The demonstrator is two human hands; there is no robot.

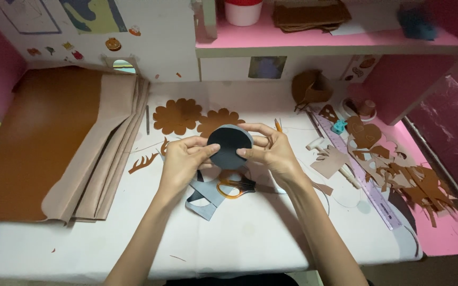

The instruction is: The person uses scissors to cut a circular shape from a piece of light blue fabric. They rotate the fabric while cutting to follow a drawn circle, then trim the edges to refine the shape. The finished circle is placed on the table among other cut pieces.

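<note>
A dark blue-grey disc (pixel 229 146) of sheet material is held up over the white desk (pixel 250 233). My left hand (pixel 182 160) pinches its left edge and my right hand (pixel 267 149) pinches its right edge, thumbs on the face. Below the hands lie scissors with orange handles (pixel 234 187) on grey offcuts (pixel 203 200). Two brown flower-shaped cutouts (pixel 177 116) lie just behind the disc.
Stacked brown and beige sheets (pixel 75 143) cover the left of the desk. Brown scraps (pixel 398 172), a clear ruler (pixel 364 177) and a pencil (pixel 278 125) lie to the right. A pink shelf (pixel 324 39) with a white cup (pixel 243 11) runs overhead.
</note>
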